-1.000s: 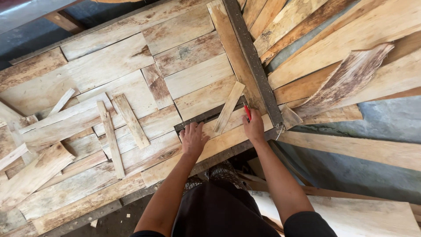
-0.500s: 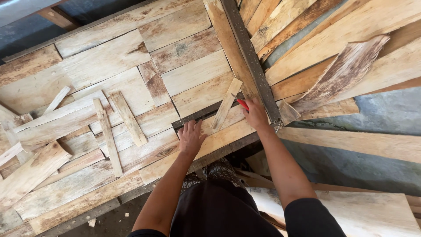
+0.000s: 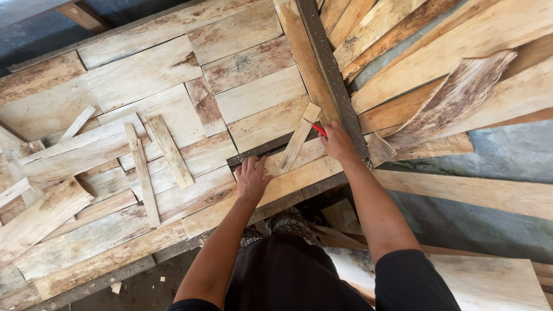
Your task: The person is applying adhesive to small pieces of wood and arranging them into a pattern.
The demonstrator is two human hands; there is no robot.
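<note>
We are leaning over a tabletop [image 3: 144, 75] of pale planks, and we are working a short strip [image 3: 298, 138] of wood that is lying at a slant near the corner where the dark frame rail [image 3: 331, 75] is meeting the front edge. Our right hand [image 3: 339, 144] is closed on a red pencil [image 3: 318, 129], with its tip just beside the upper end of the strip, close against the rail. Our left hand [image 3: 251, 178] is lying flat and open on the planks, fingers spread, just beside the strip's lower end — we cannot tell whether the fingertips are actually touching it.

To do this well, we judge that the strip should be kept from sliding: the left hand would do better pressing on the strip itself, while the pencil is running tight along the edge in one steady stroke.

Both arms are reaching forward and slightly apart, the right one stretched further, wrist bent in toward the rail; the left elbow is more bent, palm down.

Loose slats [image 3: 167, 150] are lying well to the left, and a pile of rough boards [image 3: 461, 98] is sloping beyond the rail on the right.
</note>
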